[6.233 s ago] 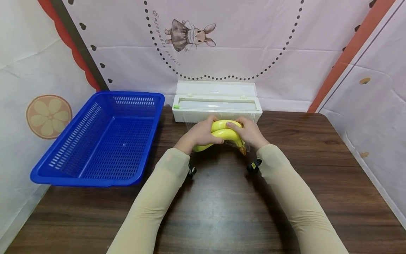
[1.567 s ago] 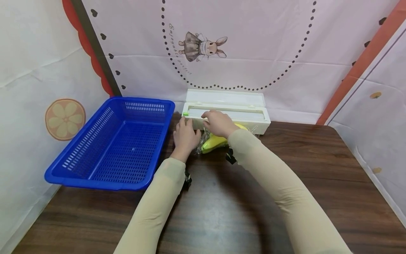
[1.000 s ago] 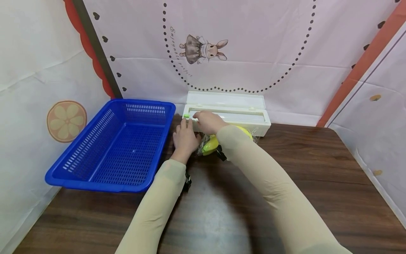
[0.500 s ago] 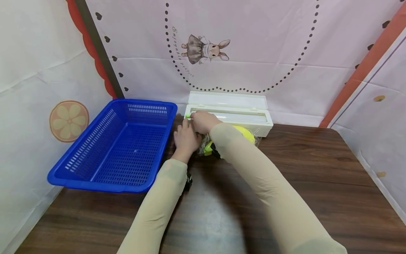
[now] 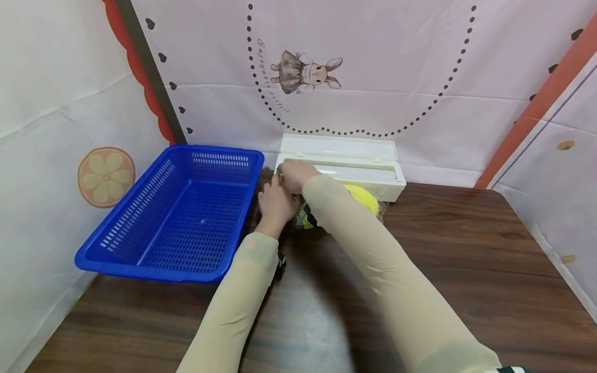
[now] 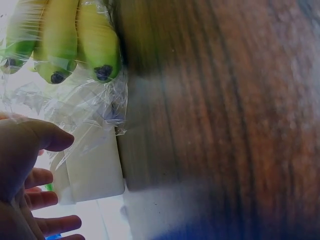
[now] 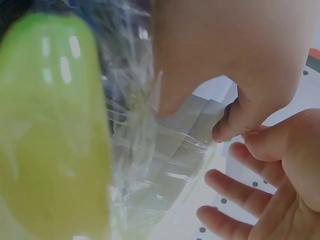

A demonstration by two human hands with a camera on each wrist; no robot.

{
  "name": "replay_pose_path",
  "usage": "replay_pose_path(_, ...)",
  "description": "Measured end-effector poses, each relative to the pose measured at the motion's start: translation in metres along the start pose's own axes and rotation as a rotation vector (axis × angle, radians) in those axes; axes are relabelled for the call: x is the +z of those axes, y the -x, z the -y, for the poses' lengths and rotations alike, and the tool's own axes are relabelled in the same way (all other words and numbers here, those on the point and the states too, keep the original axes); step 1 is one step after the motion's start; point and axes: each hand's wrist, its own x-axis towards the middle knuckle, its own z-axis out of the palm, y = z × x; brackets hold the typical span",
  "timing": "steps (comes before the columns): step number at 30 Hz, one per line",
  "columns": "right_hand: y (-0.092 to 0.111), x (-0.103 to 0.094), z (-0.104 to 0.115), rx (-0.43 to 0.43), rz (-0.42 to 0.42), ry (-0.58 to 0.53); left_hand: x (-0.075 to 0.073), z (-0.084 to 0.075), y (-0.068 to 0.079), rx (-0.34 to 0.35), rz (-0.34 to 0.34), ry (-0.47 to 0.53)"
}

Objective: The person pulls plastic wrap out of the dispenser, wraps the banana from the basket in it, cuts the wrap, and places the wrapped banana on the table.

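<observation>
A white cling film dispenser [image 5: 373, 181] stands against the back wall with its lid raised. My left hand [image 5: 276, 204] rests on its front left corner, thumb against the front and fingers spread. Crossing over, my right hand [image 5: 298, 176] pinches the small green slide cutter [image 5: 278, 171] at the left end of the rail. In the right wrist view its thumb and index finger meet beside the left index fingertip. A bunch of yellow bananas [image 5: 364, 197] lies before the box, wrapped in clear cling film [image 7: 135, 130] and partly hidden by the right forearm. Green banana ends [image 6: 55, 65] show in the left wrist view.
A blue perforated basket [image 5: 186, 274] stands left of the dispenser on the dark wooden table [image 5: 448, 248]. Printed cloth walls [image 5: 373, 62] close off the back and both sides.
Earlier both hands held the bananas before the box. They now lie down in film; my left hand moved to the box's corner, and my right hand slid left to the green cutter.
</observation>
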Motion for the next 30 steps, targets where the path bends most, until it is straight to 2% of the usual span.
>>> replay_pose_path(9, -0.0021, -0.0027, 0.0007, -0.005, 0.038, -0.002, -0.0014, -0.0010, 0.0003, 0.022, -0.015, -0.014)
replay_pose_path(18, 0.0031, -0.0074, 0.0002, -0.005, 0.037, -0.008, -0.0011, 0.0001, -0.0002, 0.029, -0.031, 0.041)
replay_pose_path(23, 0.0025, -0.0076, -0.0013, 0.014, 0.059, -0.002, -0.0007, 0.0007, -0.0008, 0.010, -0.044, 0.089)
replay_pose_path(30, 0.0001, -0.0064, -0.0029, 0.017, 0.079, -0.007, -0.0019, 0.0023, -0.0039, -0.051, -0.025, 0.149)
